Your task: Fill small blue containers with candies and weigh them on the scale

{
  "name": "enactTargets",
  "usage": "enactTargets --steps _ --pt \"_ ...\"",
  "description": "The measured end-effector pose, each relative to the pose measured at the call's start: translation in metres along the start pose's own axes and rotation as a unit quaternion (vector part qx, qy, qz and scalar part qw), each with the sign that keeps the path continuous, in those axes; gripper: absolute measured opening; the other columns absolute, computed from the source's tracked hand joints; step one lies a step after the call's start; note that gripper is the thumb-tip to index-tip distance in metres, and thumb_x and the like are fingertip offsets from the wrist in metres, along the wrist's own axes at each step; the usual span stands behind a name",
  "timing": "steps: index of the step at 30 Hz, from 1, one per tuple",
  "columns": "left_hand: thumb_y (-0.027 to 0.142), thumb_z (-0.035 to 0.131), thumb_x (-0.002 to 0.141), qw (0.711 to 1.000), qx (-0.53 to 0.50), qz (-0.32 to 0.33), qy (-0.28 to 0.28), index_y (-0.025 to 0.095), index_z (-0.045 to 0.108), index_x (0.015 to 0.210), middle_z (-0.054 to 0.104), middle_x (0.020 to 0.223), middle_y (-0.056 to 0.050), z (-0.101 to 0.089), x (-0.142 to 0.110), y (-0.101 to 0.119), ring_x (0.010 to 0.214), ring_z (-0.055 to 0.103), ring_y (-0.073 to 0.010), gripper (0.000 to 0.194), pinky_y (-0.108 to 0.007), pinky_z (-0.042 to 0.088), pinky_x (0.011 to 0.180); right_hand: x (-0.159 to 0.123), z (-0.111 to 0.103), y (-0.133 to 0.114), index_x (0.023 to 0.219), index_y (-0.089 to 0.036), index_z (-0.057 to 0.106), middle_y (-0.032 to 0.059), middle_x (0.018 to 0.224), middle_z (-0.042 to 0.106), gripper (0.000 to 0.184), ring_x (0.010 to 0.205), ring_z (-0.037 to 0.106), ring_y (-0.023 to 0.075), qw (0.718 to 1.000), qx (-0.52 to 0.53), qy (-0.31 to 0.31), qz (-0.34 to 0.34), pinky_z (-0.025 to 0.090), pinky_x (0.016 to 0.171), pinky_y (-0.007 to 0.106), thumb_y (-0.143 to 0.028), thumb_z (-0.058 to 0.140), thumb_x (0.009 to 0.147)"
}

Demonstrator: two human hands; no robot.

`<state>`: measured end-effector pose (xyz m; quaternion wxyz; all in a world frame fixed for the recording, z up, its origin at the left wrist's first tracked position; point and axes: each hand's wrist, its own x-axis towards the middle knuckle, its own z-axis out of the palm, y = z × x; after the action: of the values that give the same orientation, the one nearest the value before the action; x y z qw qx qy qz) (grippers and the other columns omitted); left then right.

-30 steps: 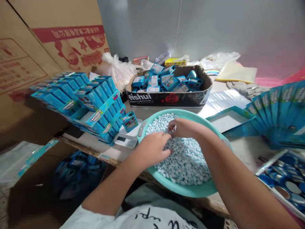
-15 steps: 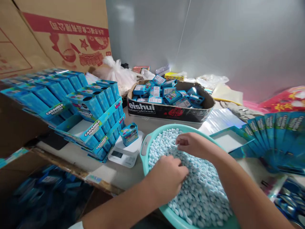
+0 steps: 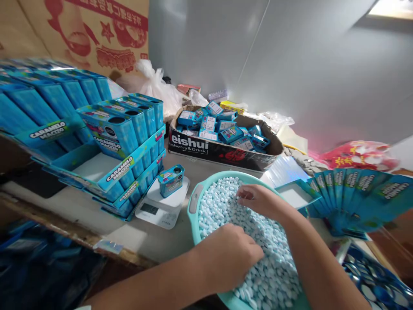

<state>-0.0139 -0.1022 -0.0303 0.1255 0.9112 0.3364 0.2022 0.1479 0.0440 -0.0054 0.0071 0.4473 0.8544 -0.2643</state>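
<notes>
Small, pale blue, rounded candies (image 3: 222, 196) fill a wide turquoise plastic basin (image 3: 192, 226) at the near edge of a pale tabletop (image 3: 129, 234). Both bare hands are in the basin. The right hand (image 3: 253, 199) is over the candies toward the far side, its fingers curled narrowly in toward the thumb; I cannot tell whether anything is between them. The left hand (image 3: 232, 258) is lower and nearer the person, back upward, fingers bent down at the candies; its fingertips are hidden, so I cannot make out its grip.

Just beside the basin, on the person's left, a white digital scale (image 3: 161, 218) carries one upright blue printed tin (image 3: 172, 181) with a dark opening in its top. Next to the scale rise stacked blue cardboard display trays (image 3: 119, 174) marked CARAMELO, packed with similar tins; the front top tray is partly unfilled.

Behind the basin is a low black open carton (image 3: 226, 158), heaped with blue tins (image 3: 214, 125) lying at various angles. On the person's right, a shallow blue tray with a white bottom (image 3: 294, 196) sits near a fan of blue printed pieces (image 3: 358, 200). Nearer the person lie shiny blue and silver round pieces (image 3: 368, 284). A brown cardboard box with red printing (image 3: 116, 54) stands at the far left, near a knotted translucent plastic bag (image 3: 161, 94).
</notes>
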Motion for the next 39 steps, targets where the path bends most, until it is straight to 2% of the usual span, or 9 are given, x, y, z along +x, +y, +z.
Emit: enactTargets --steps 5,8,12,14,18,21,28,34,39 --pt "0.016 0.061 0.088 1.000 0.000 -0.025 0.006 0.021 0.062 0.088 0.069 0.082 0.001 -0.001 0.000 0.003 0.075 0.064 -0.0177 0.005 -0.035 0.046 0.067 -0.001 0.004 -0.001 0.095 -0.022 0.069 0.0046 0.087 0.071 0.012 0.078 0.064 0.0194 1.000 -0.009 -0.005 -0.016 0.048 0.070 0.031 -0.027 0.060 0.087" --pt "0.016 0.054 0.094 0.999 -0.010 -0.044 0.018 0.021 0.066 0.095 0.072 0.087 0.000 0.002 0.001 0.006 0.082 0.068 -0.0182 0.013 -0.032 0.049 0.072 -0.004 0.006 -0.004 0.094 -0.021 0.070 0.0058 0.093 0.072 0.014 0.082 0.064 0.0197 0.999 -0.012 -0.004 -0.030 0.048 0.072 0.031 -0.023 0.058 0.088" --pt "0.012 0.053 0.094 0.988 -0.088 -0.080 0.101 0.021 0.071 0.103 0.077 0.105 -0.001 -0.009 -0.003 0.000 0.100 0.071 -0.0179 0.022 -0.030 0.053 0.091 -0.005 0.007 -0.008 0.091 -0.019 0.072 0.0075 0.095 0.073 0.013 0.084 0.064 0.0213 0.999 -0.011 -0.002 -0.030 0.046 0.073 0.031 -0.023 0.061 0.085" --pt "0.009 0.056 0.091 0.973 -0.115 -0.129 0.155 0.023 0.074 0.105 0.077 0.108 0.001 -0.029 -0.011 -0.013 0.103 0.071 -0.0170 0.027 -0.028 0.054 0.095 -0.005 0.007 -0.008 0.093 -0.019 0.072 0.0076 0.095 0.074 0.014 0.085 0.065 0.0220 1.000 -0.005 -0.004 -0.026 0.045 0.071 0.031 -0.025 0.063 0.084" --pt "0.021 0.065 0.087 0.911 -0.008 -0.289 0.294 0.025 0.078 0.097 0.079 0.096 0.003 -0.079 -0.035 -0.062 0.090 0.074 -0.0203 0.016 -0.032 0.059 0.088 -0.002 0.003 -0.002 0.091 -0.021 0.073 0.0050 0.092 0.075 0.015 0.083 0.066 0.0211 0.999 0.020 -0.016 -0.029 0.045 0.068 0.030 -0.031 0.063 0.086" --pt "0.033 0.064 0.090 0.869 0.065 -0.317 0.375 0.022 0.078 0.100 0.078 0.100 0.001 -0.097 -0.052 -0.098 0.092 0.074 -0.0224 0.020 -0.036 0.059 0.092 -0.003 -0.001 0.001 0.088 -0.020 0.073 0.0042 0.091 0.076 0.013 0.083 0.067 0.0211 0.998 0.042 -0.019 -0.039 0.046 0.068 0.029 -0.027 0.063 0.087" --pt "0.035 0.059 0.091 0.863 0.130 -0.311 0.376 0.022 0.079 0.099 0.079 0.103 -0.004 -0.085 -0.063 -0.131 0.099 0.074 -0.0245 0.025 -0.040 0.058 0.099 -0.007 -0.006 -0.002 0.094 -0.018 0.073 0.0049 0.093 0.075 0.015 0.079 0.065 0.0177 0.998 0.053 -0.030 -0.028 0.048 0.071 0.031 -0.029 0.066 0.088" --pt "0.035 0.059 0.090 0.862 0.179 -0.296 0.371 0.021 0.079 0.096 0.079 0.103 -0.005 -0.073 -0.066 -0.138 0.104 0.073 -0.0266 0.025 -0.040 0.055 0.104 -0.003 -0.009 0.002 0.097 -0.020 0.075 0.0035 0.097 0.076 0.019 0.084 0.066 0.0188 0.998 0.054 -0.045 -0.001 0.043 0.065 0.026 -0.033 0.068 0.084" --pt "0.028 0.055 0.094 0.846 0.242 -0.265 0.395 0.017 0.077 0.106 0.078 0.107 -0.008 -0.067 -0.069 -0.136 0.101 0.074 -0.0252 0.027 -0.038 0.057 0.098 -0.003 -0.010 0.000 0.101 -0.021 0.075 0.0036 0.100 0.075 0.022 0.086 0.066 0.0184 0.997 0.055 -0.047 0.013 0.043 0.066 0.025 -0.036 0.068 0.086"
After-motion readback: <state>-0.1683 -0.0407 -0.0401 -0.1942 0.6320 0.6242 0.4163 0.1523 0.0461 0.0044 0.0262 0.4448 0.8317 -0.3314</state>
